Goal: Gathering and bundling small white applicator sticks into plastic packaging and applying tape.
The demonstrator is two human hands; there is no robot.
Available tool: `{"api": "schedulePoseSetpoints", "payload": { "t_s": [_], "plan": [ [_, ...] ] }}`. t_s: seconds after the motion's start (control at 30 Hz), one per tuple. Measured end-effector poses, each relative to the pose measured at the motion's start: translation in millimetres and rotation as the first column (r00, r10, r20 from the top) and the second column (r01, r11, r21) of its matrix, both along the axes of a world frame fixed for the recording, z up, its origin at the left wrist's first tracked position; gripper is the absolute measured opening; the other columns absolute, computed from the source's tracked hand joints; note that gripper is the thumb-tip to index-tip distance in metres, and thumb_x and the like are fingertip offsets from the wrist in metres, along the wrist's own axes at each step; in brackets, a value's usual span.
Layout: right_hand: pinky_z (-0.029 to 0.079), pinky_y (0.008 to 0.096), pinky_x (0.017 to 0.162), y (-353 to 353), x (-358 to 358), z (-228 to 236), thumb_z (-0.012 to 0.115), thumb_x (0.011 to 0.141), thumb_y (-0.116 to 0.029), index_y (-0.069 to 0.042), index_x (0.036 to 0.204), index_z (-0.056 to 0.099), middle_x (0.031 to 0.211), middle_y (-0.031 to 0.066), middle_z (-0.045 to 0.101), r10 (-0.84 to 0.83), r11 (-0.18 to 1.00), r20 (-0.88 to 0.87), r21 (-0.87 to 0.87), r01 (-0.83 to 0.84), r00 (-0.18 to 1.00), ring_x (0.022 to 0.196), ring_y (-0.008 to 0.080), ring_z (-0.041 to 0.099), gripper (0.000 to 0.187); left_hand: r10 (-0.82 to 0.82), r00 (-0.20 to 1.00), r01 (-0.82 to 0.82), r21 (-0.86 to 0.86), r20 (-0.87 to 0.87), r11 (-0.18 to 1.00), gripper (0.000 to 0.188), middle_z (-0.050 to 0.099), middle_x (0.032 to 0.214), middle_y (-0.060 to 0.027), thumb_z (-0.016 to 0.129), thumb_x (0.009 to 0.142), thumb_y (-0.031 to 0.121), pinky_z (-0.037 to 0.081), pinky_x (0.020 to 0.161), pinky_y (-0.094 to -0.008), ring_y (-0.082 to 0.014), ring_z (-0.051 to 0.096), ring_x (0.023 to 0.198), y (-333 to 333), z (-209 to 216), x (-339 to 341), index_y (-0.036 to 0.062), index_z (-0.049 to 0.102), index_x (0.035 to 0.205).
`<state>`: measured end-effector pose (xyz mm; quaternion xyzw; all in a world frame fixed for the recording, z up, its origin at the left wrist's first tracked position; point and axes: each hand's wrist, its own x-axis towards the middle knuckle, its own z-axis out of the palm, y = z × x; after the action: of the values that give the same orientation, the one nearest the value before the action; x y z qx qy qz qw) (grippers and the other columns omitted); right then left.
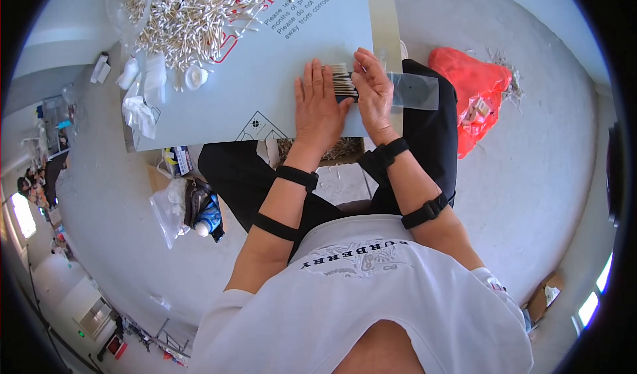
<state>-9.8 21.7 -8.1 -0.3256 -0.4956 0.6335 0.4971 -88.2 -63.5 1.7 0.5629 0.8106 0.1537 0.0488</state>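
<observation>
At 12 o'clock on the counter [255, 82], the left hand [320, 110] lies flat, unclenched, apparently steadying a cotton-swab row [341, 83]; the half-curled right hand [375, 99] flanks its 3 o'clock side, grip unclear.

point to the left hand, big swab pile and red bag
Left hand [318, 113]: head view, its back
Big swab pile [189, 19]: head view, middle of heap
Red bag [468, 82]: head view, crumpled side

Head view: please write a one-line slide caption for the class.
Left hand and right hand flank a row of cotton swabs over a pale board, with a loose swab heap beyond.
</observation>
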Motion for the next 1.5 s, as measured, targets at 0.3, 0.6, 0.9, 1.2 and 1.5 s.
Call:
{"api": "schedulePoseSetpoints", "payload": {
  "t_s": [0.3, 0.6, 0.9, 1.2, 1.5],
  "plan": [
    [0.050, 0.0406, 0.071, 33, 24, 12, 0.066, 0.074, -0.004, -0.005, 0.086, 0.064, 0.087, 0.0120, 0.058, 0.075, 0.802, 0.724, 0.364, -0.473, 0.685, 0.080, 0.0337, 0.061, 0.013, 0.005, 0.997, -0.006, 0.009, 0.073, 1.000, 0.079, 0.020, 0.153, -0.0214, 0.062, 0.086, 0.038, 0.011, 0.115, -0.0494, -0.0345, 0.014, 0.144, -3, 1, -1, -0.0036, 0.027, 0.144],
    [0.049, 0.0392, 0.065, 35, 13, 12, 0.065, 0.073, -0.004, -0.005, 0.079, 0.064, 0.079, 0.0119, 0.058, -0.009, 0.847, 0.792, 0.330, -0.416, 0.611, 0.074, 0.0314, 0.061, 0.007, 0.002, 0.992, -0.006, 0.034, 0.126, 0.999, 0.079, 0.020, 0.153, -0.0214, 0.064, 0.084, 0.031, 0.012, 0.115, -0.0490, -0.0346, 0.016, 0.143, -3, 0, -3, -0.0029, 0.025, 0.144],
    [0.051, 0.0291, 0.075, 28, 5, 7, 0.061, 0.080, 0.002, 0.000, 0.096, 0.063, 0.098, 0.0108, 0.061, 0.022, 0.964, 0.417, 0.233, -0.131, 0.908, 0.079, 0.0201, 0.062, 0.016, -0.113, 0.593, -0.426, 0.430, 0.797, 0.797, 0.073, 0.025, 0.152, -0.0162, 0.051, 0.083, -0.004, 0.016, 0.117, -0.0395, -0.0278, 0.021, 0.142, -5, -7, -28, 0.0015, 0.018, 0.148],
    [0.050, 0.0300, 0.071, 18, 9, 10, 0.064, 0.077, 0.002, -0.003, 0.088, 0.066, 0.094, 0.0091, 0.060, 0.015, 0.949, 0.554, 0.254, -0.187, 0.833, 0.080, 0.0214, 0.061, 0.013, 0.065, 0.991, -0.101, 0.328, 0.121, 0.939, 0.023, 0.055, 0.098, -0.0066, 0.069, 0.063, 0.001, 0.037, 0.084, -0.0409, -0.0271, 0.047, 0.097, 16, 25, -50, 0.0091, 0.064, 0.084],
    [0.049, 0.0389, 0.070, 21, 10, 10, 0.069, 0.072, -0.006, -0.007, 0.076, 0.066, 0.083, 0.0073, 0.056, -0.112, 0.800, 0.695, 0.487, -0.350, 0.711, 0.082, 0.0275, 0.058, 0.005, -0.032, 0.998, 0.021, 0.191, 0.054, 0.981, 0.011, 0.053, 0.087, -0.0004, 0.069, 0.067, 0.002, 0.036, 0.082, -0.0389, -0.0224, 0.048, 0.093, 19, 20, -53, 0.0101, 0.064, 0.072]
  ]
}}
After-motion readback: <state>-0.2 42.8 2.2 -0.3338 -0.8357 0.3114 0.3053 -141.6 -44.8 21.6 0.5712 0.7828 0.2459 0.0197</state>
